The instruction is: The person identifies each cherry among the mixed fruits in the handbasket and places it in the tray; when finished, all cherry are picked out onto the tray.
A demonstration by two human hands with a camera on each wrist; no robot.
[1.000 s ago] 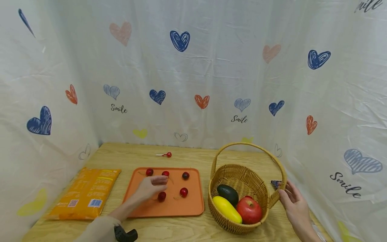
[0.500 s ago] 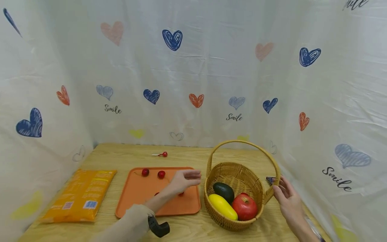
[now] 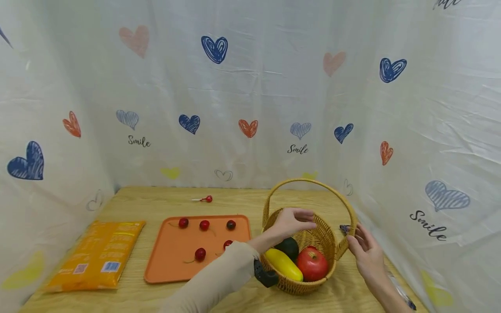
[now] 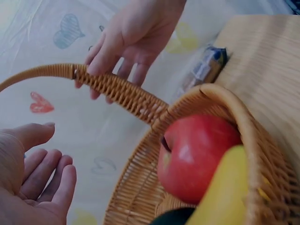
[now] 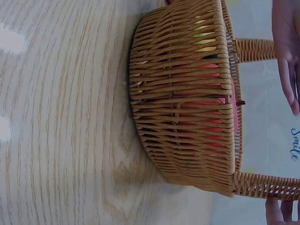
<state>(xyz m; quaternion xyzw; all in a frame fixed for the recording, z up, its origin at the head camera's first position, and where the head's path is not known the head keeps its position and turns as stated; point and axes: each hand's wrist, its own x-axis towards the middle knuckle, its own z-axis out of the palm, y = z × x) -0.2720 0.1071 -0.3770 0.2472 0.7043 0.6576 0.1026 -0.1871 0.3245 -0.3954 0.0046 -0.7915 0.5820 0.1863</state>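
A wicker basket [image 3: 291, 288] with a tall arched handle stands on the wooden table. Inside lie a red apple [image 4: 199, 154], a long yellow fruit [image 3: 283, 264] and a dark avocado [image 3: 288, 250], partly covered by the left arm. My left hand [image 3: 291, 222] hovers above the basket's left side, fingers loosely bent, with nothing in its grasp. At the lower right side of the handle [image 4: 119, 91], my right hand [image 3: 365, 250] holds the wicker between thumb and fingers. The right wrist view catches only its fingertips [image 5: 274, 211] on the handle.
Several cherries [image 3: 200, 254] with stems lie on an orange tray [image 3: 168, 271] left of the basket. Behind it is a red lollipop [image 3: 209, 199]. An orange packet [image 3: 98, 254] lies far left. A small wrapped packet [image 4: 206, 68] sits beyond the right hand. Curtains [image 3: 250, 87] enclose the table.
My left hand has swept right from above the tray to above the basket. The right hand stays at the handle. The head view has turned slightly right.
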